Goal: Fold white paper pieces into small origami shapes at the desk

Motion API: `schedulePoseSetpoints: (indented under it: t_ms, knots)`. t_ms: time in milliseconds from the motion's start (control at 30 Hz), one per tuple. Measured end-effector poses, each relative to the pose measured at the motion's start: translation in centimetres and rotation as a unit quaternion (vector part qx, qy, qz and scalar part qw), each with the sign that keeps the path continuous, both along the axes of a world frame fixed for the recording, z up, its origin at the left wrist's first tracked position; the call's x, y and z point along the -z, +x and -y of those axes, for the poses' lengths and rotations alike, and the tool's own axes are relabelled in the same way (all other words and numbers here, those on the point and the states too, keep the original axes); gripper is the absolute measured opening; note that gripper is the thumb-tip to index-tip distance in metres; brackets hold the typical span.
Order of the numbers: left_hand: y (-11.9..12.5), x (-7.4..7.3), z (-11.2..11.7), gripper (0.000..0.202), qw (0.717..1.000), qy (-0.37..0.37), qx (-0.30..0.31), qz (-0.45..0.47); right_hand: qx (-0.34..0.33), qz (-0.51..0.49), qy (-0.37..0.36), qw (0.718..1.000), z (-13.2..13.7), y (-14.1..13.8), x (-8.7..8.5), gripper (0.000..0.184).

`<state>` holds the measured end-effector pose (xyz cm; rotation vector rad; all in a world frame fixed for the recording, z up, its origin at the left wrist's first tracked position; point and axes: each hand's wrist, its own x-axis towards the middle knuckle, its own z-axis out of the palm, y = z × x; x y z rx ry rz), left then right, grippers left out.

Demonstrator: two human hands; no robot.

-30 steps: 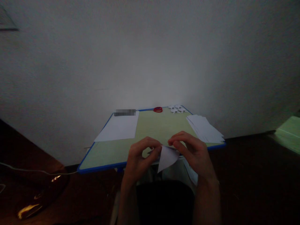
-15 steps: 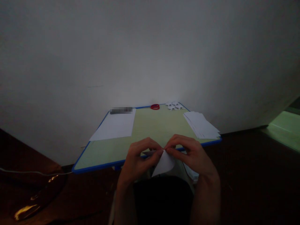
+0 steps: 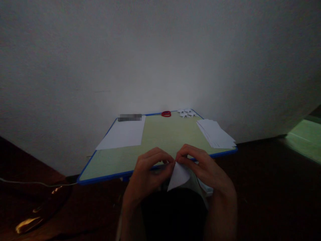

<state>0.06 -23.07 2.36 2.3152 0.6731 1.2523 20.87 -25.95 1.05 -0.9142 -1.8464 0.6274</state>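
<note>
A small piece of white paper (image 3: 179, 176), roughly triangular and seemingly folded, hangs point-up in front of the table's near edge. My left hand (image 3: 153, 169) pinches its top corner from the left, thumb and fingertips together. From the other side my right hand (image 3: 197, 162) grips the same tip between thumb and fingers. The fingertips of both hands almost meet there, and they hide the fold itself.
The blue-edged table (image 3: 117, 164) stands against a wall. On it lie a large white sheet (image 3: 122, 134) with a blurred dark object (image 3: 129, 117), red-handled scissors (image 3: 166, 113), several folded white paper pieces (image 3: 187, 113) and a paper stack (image 3: 215, 134). A cable (image 3: 37, 183) runs at left.
The paper has swung slightly right and down. The flap that showed on the left, within my left hand, is no longer visible. Both hands keep their pinch at nearly the same place.
</note>
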Motion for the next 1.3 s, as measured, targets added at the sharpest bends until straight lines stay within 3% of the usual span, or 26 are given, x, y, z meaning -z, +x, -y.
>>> schedulePoseSetpoints:
  t_ms: [300, 400, 700, 1067, 1300]
  knots:
    - [0.1, 0.3, -0.3, 0.012, 0.999, 0.001, -0.038, -0.003, 0.046, -0.026, 0.038, 0.998, 0.2, -0.7, -0.5, 0.006]
    - [0.0, 0.3, -0.4, 0.011, 0.996, 0.002, -0.083, 0.028, 0.069, -0.035, 0.072, 0.994, 0.6, -0.5, -0.5, 0.017]
    - [0.3, 0.5, -0.3, 0.01, 0.983, -0.01, -0.143, 0.114, 0.039, 0.015, 0.085, 0.996, 1.3, -1.3, -0.7, 0.05]
    - [0.4, 0.3, -0.1, 0.009, 0.985, 0.029, -0.138, 0.102, 0.045, -0.007, 0.091, 0.995, 1.5, -1.6, -0.8, 0.043]
    - [-0.5, 0.4, -0.5, 0.01, 0.998, -0.003, -0.039, 0.048, 0.029, -0.058, 0.091, 0.994, 1.4, -0.6, -0.8, 0.024]
